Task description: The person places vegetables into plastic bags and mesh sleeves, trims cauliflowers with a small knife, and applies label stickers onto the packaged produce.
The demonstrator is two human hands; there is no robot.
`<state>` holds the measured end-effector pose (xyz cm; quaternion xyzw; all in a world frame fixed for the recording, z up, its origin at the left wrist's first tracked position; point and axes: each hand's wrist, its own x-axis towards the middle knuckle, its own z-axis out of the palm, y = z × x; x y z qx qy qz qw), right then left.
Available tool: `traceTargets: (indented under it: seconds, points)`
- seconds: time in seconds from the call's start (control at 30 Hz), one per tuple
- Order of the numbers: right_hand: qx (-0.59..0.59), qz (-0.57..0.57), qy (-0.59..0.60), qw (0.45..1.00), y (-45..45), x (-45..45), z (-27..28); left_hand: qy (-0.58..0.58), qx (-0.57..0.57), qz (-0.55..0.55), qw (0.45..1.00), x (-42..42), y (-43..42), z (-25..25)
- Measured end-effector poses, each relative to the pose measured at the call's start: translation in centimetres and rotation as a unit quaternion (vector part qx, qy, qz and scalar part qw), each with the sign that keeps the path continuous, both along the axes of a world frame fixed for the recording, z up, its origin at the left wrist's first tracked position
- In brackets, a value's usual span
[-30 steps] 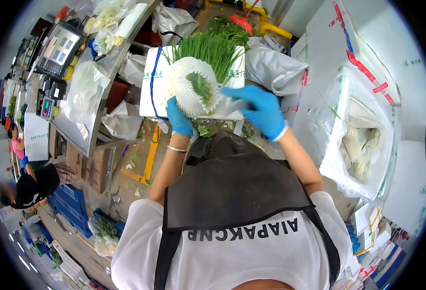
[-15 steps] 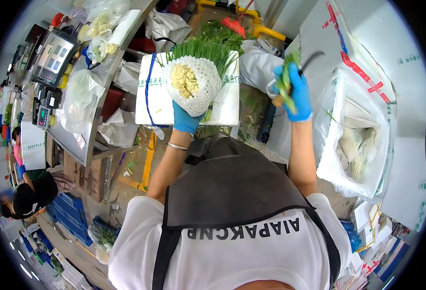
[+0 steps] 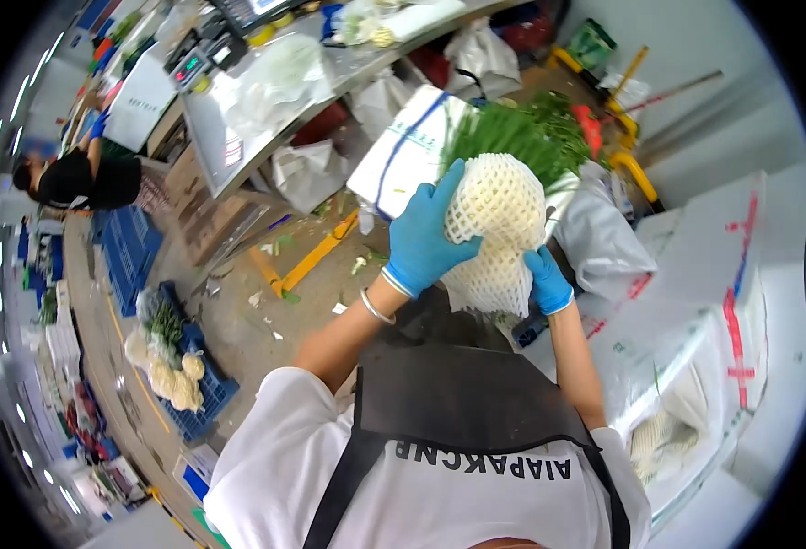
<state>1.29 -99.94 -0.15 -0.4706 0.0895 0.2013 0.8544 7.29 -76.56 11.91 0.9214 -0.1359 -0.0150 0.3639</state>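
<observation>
A cauliflower wrapped in a white foam net is held up in front of my apron. My left hand, in a blue glove, grips it from the left, thumb across the front and fingers along the upper side. On the lower right, my right hand, also blue-gloved, is closed on the edge of the net; its fingertips are partly hidden. The net hangs down loosely below the head. Behind the cauliflower, long thin green leaves lie on a white foam box with a blue strap.
A metal table with plastic bags and a scale stands at the upper left. Scraps litter the floor. To the right is a lined foam box holding foam nets. Blue pallets and a person are farther left.
My view has turned. The green leaf piece and curved blade are gone from my right hand, which now grips the net. The cauliflower has turned so its net-covered side faces me.
</observation>
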Motion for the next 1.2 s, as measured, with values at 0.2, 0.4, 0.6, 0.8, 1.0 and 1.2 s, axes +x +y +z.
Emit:
traceTargets:
  seconds: [0.2, 0.4, 0.6, 0.8, 1.0, 1.2]
  points:
    - [0.185, 0.025, 0.197, 0.963, 10.4, 8.5, -1.8, 0.11, -0.184, -0.026, 0.976, 8.8, 15.9, -2.1]
    - [0.058, 0.134, 0.084, 0.986, 25.5, 22.9, -2.0, -0.172, 0.267, 0.384, 0.867, 29.4, 33.8, -2.7]
    - [0.112, 0.243, 0.026, 0.963, 40.2, 38.2, -5.6, -0.117, -0.137, 0.279, 0.943, 41.2, 47.9, -13.4]
    - [0.206, 0.219, 0.005, 0.954, 47.7, 49.2, -5.9, -0.166, 0.051, 0.226, 0.959, 38.9, 49.4, -9.1]
    - [-0.142, 0.117, -0.018, 0.983, 55.9, 51.9, -4.9, -0.145, -0.031, 0.276, 0.95, 39.9, 46.4, -11.0]
    - [-0.243, 0.192, -0.084, 0.947, 49.0, 50.7, -3.5, -0.14, 0.034, 0.331, 0.932, 41.2, 49.4, -15.6]
